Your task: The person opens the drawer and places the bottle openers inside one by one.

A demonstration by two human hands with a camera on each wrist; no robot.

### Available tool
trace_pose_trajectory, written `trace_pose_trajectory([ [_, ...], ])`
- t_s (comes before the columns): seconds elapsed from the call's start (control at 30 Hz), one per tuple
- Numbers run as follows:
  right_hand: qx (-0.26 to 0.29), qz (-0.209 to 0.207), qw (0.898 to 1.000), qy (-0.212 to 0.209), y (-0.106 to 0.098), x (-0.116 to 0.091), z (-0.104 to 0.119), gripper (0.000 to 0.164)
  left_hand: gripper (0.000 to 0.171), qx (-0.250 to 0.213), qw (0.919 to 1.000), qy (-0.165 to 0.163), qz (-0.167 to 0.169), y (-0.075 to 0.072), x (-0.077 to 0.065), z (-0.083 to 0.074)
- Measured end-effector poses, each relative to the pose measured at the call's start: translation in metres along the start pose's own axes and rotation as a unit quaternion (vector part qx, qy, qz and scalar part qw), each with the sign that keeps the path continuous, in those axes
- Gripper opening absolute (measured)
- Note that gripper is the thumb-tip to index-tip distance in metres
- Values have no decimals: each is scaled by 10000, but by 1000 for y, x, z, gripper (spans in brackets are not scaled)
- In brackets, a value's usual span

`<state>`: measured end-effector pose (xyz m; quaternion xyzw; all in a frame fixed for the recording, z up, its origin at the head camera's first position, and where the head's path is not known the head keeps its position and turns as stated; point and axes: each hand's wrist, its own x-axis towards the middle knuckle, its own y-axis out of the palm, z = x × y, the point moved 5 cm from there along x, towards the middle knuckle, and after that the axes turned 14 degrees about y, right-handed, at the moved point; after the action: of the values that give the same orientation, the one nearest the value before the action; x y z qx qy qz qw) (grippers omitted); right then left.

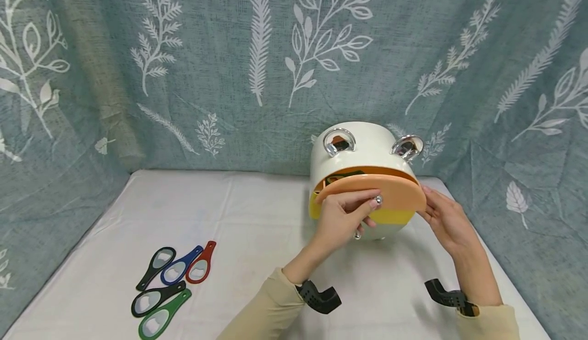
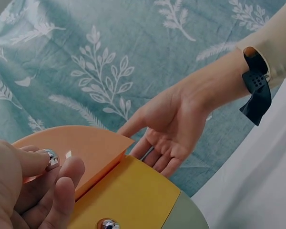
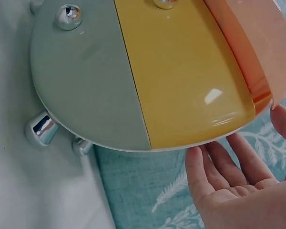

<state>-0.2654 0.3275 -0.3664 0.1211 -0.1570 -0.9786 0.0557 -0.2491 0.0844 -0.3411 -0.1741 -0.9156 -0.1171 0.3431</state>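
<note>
"Drawer, orange-fronted: where?"
"Partly out of the white cabinet, at its top."
"Grip?"
"Left hand pinches its silver knob; right hand, fingers loosely extended, touches the cabinet's side."

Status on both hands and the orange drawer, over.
Left hand pinching knob. Right hand at box side. Orange drawer partly out. Nothing seen blocking it except the left hand in front.

text: none I can read | labels, brands: none I make out | numbers, signs: none legible, near or far
</note>
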Motion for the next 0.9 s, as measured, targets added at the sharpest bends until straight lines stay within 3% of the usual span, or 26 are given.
trace_pose_trajectory([
  [0.2,129,84,9999,-7,1,2,3,19,25,50,9998,-173,3,-1,8,0],
  [0.43,175,62,9998,37,2,3,5,18,25,158,9992,-355,-7,-2,18,-15],
  [0.7,86,-20,10000,44,-1,8,4,17,25,144,9993,-335,-56,-5,21,9],
  [0.9,105,38,9999,4,-3,10,5,18,25,84,9996,-248,-126,-7,23,15],
])
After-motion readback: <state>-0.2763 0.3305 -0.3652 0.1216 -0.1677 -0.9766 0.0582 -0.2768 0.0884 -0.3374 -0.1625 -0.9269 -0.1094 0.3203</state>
